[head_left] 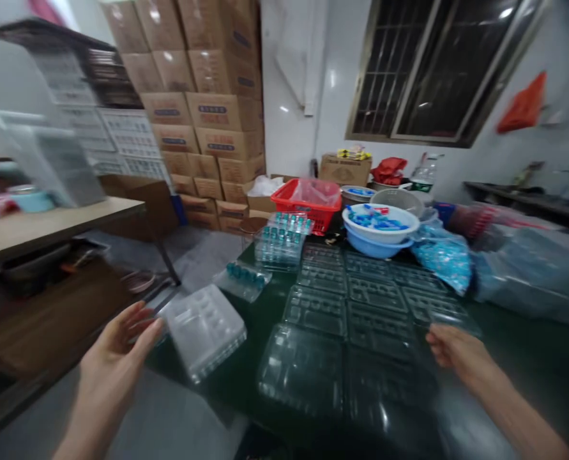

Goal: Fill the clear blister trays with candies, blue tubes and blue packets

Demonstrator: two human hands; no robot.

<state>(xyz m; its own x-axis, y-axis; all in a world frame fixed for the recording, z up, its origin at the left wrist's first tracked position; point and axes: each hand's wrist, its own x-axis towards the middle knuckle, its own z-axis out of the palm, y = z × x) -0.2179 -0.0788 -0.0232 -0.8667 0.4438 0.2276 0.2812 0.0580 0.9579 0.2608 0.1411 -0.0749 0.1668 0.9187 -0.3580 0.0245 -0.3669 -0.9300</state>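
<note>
My left hand (pixel 116 348) is open, fingers stretched, with its fingertips at the near left corner of a stack of clear plastic blister trays (pixel 205 329) that sits on the left edge of a dark green table (pixel 504 338). My right hand (pixel 456 351) hovers low over the table at the right, fingers loosely curled, beside several empty clear blister trays (pixel 361 300) spread flat across the tabletop. Nothing shows in it.
Trays filled with teal pieces (pixel 284 239) stand at the table's far left. Behind them are a red basket (pixel 308 201), white and blue bowls of blue parts (pixel 380 227) and a bag of blue parts (pixel 444 255). Cardboard boxes (pixel 202 115) stack against the wall. A wooden bench (pixel 49 223) is left.
</note>
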